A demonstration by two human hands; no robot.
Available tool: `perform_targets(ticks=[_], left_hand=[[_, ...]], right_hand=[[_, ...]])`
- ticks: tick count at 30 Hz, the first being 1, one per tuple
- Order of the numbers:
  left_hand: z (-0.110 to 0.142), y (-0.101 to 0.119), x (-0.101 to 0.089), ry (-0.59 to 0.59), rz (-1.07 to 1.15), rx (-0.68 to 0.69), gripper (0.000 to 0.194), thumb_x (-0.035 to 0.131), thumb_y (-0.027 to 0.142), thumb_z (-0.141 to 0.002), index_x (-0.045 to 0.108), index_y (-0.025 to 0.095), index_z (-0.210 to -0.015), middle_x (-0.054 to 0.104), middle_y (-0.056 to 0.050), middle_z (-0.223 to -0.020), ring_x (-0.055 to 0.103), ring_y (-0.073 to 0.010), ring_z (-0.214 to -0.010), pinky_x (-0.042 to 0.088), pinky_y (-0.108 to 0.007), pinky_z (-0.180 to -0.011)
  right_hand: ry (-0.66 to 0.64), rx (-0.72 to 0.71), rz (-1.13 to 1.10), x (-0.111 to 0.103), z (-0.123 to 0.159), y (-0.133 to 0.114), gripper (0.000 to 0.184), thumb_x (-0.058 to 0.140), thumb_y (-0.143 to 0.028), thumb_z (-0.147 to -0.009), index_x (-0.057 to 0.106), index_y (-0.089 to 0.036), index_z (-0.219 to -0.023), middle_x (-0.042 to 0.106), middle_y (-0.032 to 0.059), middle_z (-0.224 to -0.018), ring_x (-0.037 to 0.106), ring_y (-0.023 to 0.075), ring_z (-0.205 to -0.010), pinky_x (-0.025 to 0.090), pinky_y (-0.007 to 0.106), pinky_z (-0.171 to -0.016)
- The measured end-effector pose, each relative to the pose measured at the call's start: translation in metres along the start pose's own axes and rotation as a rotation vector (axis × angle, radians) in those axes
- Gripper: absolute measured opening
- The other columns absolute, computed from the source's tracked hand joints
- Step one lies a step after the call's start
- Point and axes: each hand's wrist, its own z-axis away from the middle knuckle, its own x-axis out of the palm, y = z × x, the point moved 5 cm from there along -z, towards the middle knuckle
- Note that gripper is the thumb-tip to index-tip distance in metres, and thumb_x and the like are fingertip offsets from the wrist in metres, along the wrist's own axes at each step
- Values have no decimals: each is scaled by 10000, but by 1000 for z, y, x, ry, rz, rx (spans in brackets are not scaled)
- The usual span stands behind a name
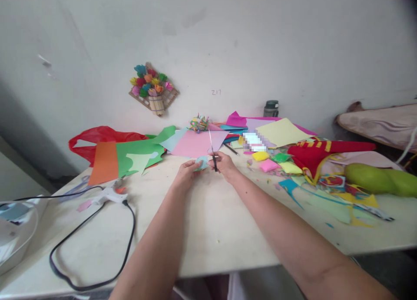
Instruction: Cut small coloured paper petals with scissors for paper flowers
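Observation:
My left hand (pixel 187 172) is closed on a small piece of light blue paper (pixel 202 162), pinched between thumb and fingers. Scissors (pixel 214 160) with black handles are gripped in my right hand (pixel 224 164), their thin blades pointing up and away from me. Both hands are close together over the middle of the table, with the paper's right edge beside the scissors. Just beyond them lies a pink sheet (pixel 195 143). Whether the blades are parted is too small to make out.
Green (pixel 122 150) and orange sheets (pixel 102 161) lie at the left, near a white power strip (pixel 110 195) with a looping black cord (pixel 133 230). At the right are paper scraps (pixel 329 204), a red cloth (pixel 306 156) and a green rounded object (pixel 374 180). A dark bottle (pixel 271 109) stands behind.

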Motion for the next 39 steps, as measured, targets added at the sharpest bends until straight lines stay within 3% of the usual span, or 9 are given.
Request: perform_targets(ticks=[12,16,26,39], left_hand=[[-1,-1,-5,1,-146,-12,303,792,344,-506,612,119,-600,623,-22,-587,547,-112,-532,417,-244,-555],[-1,0,-7,4,-120,-6,312,786,357,-521,614,123,-634,628,-21,-594,566,-123,-547,436,-253,-568],[1,5,-6,-23,-115,-1,348,773,396,-531,626,119,-681,641,-48,-644,574,-125,-577,450,-242,-561],[0,5,-8,-52,-160,16,287,738,360,-593,571,127,-617,529,9,-505,425,-54,-428,289,-197,-440]], right_hand=[[-155,-18,68,2,-1,3,430,760,-195,-501,600,-136,-896,562,-54,-571,476,68,-465,417,202,-448],[-210,-2,134,-1,0,2,450,769,-241,-524,589,-121,-919,535,-61,-531,474,70,-462,379,181,-405],[-456,97,452,-10,11,-6,236,613,-322,-750,612,-116,-865,538,-32,-521,448,44,-352,227,155,-299],[-504,116,518,-6,16,-9,245,622,-300,-749,618,-104,-896,503,-52,-492,408,29,-342,266,150,-324]])
